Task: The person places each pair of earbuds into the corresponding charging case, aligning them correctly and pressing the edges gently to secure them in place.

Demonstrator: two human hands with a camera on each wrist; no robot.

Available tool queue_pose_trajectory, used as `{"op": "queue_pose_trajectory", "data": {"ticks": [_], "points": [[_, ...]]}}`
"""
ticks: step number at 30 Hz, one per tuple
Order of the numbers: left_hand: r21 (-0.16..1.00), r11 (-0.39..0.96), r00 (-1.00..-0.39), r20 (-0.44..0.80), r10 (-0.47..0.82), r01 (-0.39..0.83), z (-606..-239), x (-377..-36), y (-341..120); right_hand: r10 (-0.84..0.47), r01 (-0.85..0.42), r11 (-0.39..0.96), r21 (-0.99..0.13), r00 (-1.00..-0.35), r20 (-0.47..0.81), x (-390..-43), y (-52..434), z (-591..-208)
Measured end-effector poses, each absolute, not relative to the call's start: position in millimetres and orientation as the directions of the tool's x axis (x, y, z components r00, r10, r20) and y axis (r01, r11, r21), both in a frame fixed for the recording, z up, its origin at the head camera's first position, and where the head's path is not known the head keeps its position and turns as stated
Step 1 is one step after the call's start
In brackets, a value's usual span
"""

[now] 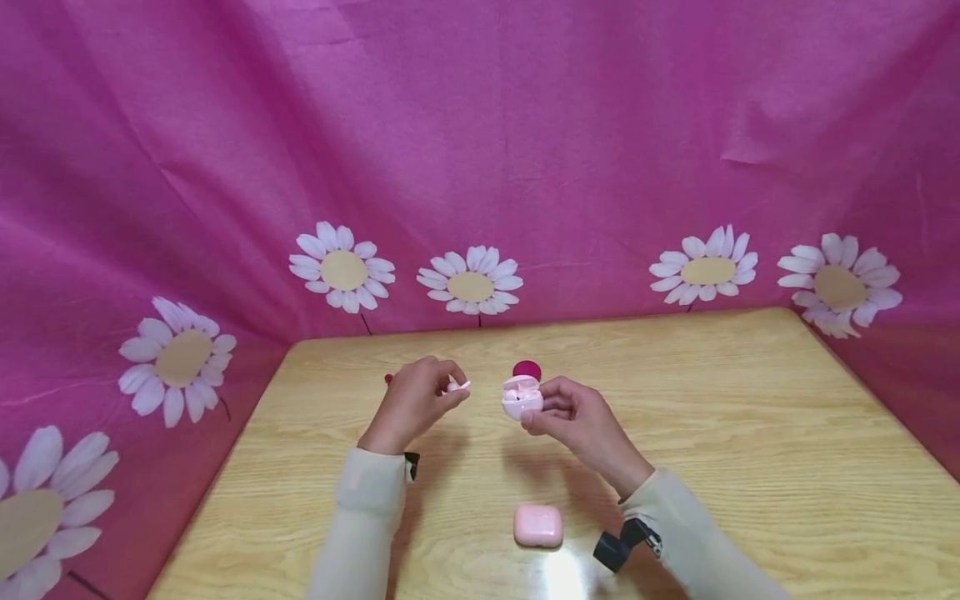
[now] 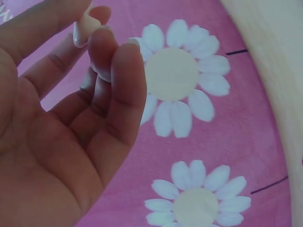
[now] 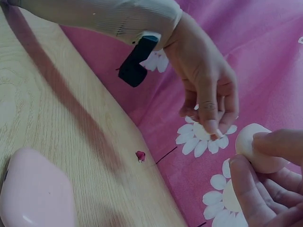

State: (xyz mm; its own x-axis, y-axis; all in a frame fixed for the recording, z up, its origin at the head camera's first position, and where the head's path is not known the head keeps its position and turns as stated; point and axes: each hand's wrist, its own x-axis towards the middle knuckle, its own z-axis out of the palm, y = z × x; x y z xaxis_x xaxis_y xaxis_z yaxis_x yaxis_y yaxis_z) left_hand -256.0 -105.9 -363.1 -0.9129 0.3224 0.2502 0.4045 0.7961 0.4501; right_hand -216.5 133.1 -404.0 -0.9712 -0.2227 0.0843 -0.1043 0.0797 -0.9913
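My left hand point(image 1: 416, 402) pinches a pale earbud point(image 1: 459, 387) between thumb and fingertips, held up over the wooden table. In the left wrist view the earbud point(image 2: 84, 32) shows at the top, partly covered by the fingers. To its right, my right hand point(image 1: 583, 423) grips a rounded white-pink earbud case point(image 1: 522, 408) with its lid raised. Inside the case sits something pale with a dark spot. The right wrist view shows the case point(image 3: 255, 146) from outside, between thumb and fingers, with the left hand point(image 3: 208, 90) close by.
A shut pink earbud case point(image 1: 537, 526) lies on the table point(image 1: 720, 433) nearer me. Just behind the held case is a round magenta object point(image 1: 527, 367). A small red piece point(image 3: 140, 155) lies beyond my left hand. Pink flowered cloth point(image 1: 585, 167) hangs around the table.
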Motion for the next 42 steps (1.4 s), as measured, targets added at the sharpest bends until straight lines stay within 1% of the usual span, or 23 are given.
{"op": "queue_pose_trajectory", "data": {"ticks": [9,15,21,24,32,42], "points": [[0.482,0.753,-0.893,0.294,0.342,0.447,-354,-250,-94,-0.222,-0.112,0.064,-0.992,-0.97,0.095,-216,132,-404],[0.513,0.707,-0.87,0.354,0.342,0.487,-353,-248,-91,-0.226,-0.112,0.073,-0.991,-0.97,0.093,-216,131,-404],[0.579,0.649,-0.87,0.353,0.345,0.493,-354,-246,-90,-0.217,-0.102,0.086,-0.991,-0.973,0.081,-215,130,-405],[0.593,0.633,-0.867,0.351,0.353,0.498,-353,-246,-90,-0.214,-0.107,0.088,-0.99,-0.973,0.086,-216,130,-405],[0.564,0.623,-0.84,0.366,0.4,0.542,-350,-243,-87,-0.228,-0.109,0.07,-0.992,-0.97,0.09,-217,130,-405],[0.551,0.564,-0.789,0.434,0.435,0.614,-347,-237,-82,-0.246,-0.114,0.058,-0.992,-0.964,0.097,-216,129,-406]]}}
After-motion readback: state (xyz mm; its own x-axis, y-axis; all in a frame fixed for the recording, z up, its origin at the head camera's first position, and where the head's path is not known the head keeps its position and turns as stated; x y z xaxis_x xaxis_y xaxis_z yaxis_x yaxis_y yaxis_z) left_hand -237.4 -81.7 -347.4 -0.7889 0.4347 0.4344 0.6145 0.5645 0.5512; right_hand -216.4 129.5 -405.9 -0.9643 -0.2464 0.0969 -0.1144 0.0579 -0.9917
